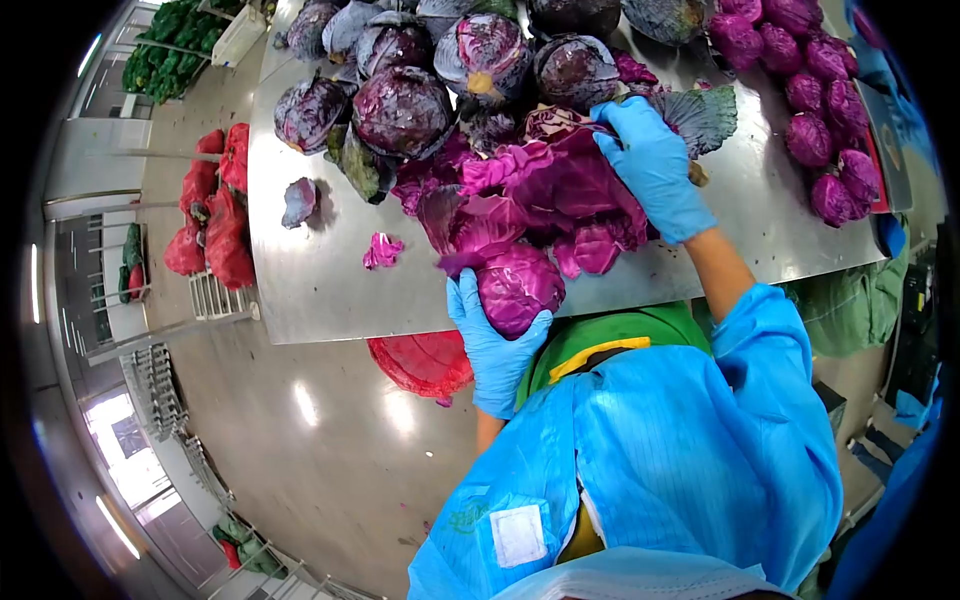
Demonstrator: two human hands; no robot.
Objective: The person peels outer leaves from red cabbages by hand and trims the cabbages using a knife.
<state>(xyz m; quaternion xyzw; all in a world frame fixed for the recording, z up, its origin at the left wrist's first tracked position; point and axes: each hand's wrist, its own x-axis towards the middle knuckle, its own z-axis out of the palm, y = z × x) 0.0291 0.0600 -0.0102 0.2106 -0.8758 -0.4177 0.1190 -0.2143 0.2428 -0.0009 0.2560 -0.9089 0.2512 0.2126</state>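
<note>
My left hand, in a blue glove, cups a peeled red cabbage at the table's near edge, with fingers on its left side and thumb below. My right hand, also gloved in blue, curls its fingers over loose red cabbage leaves heaped just beyond that head. The right thumb is hidden. A small brownish piece shows beside the right wrist; what it is I cannot make out. Unpeeled red cabbages with dark outer leaves crowd the far left and middle of the table.
Peeled red cabbages lie along the right side of the metal table. A leaf scrap lies at left. Red net sacks stand beyond the left edge, and a red net is below the near edge. Another person's blue sleeve shows at right.
</note>
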